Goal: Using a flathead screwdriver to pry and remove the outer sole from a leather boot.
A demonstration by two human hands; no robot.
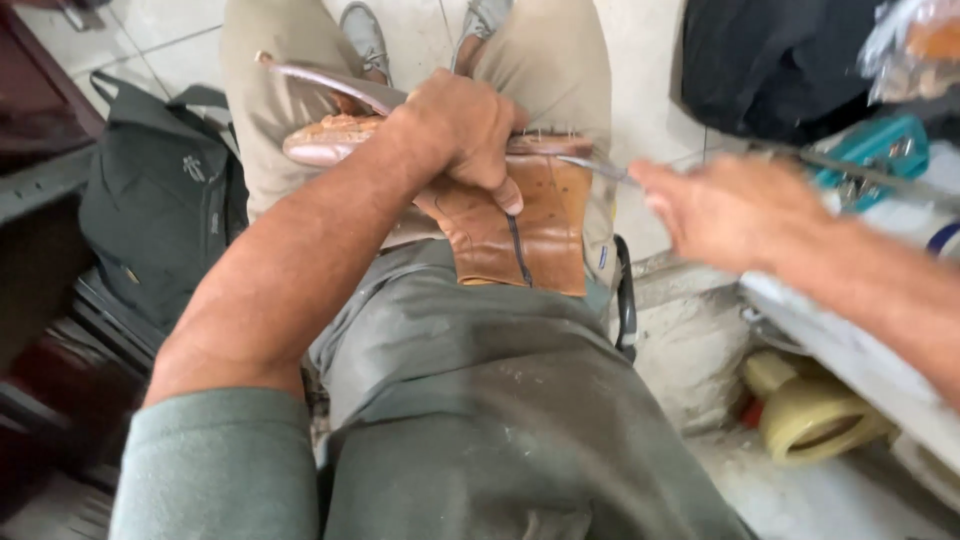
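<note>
A tan leather boot (pixel 520 225) lies sole-up across my lap, its pale sole (pixel 330 140) pointing left. My left hand (pixel 462 128) presses down on the boot near the heel and grips it. My right hand (pixel 725 210) is blurred, out to the right of the boot, pinching a thin taut thread (pixel 595 168) that runs back to the boot's heel edge. A flat strap (pixel 320 78) sticks out from under the left hand toward the upper left.
A dark green backpack (pixel 160 200) sits on the floor at left beside dark furniture. A black bag (pixel 775 60) lies at upper right. A white shelf (pixel 860 360) at right carries a teal tool (pixel 880 150), with a yellow container (pixel 810 410) beneath it.
</note>
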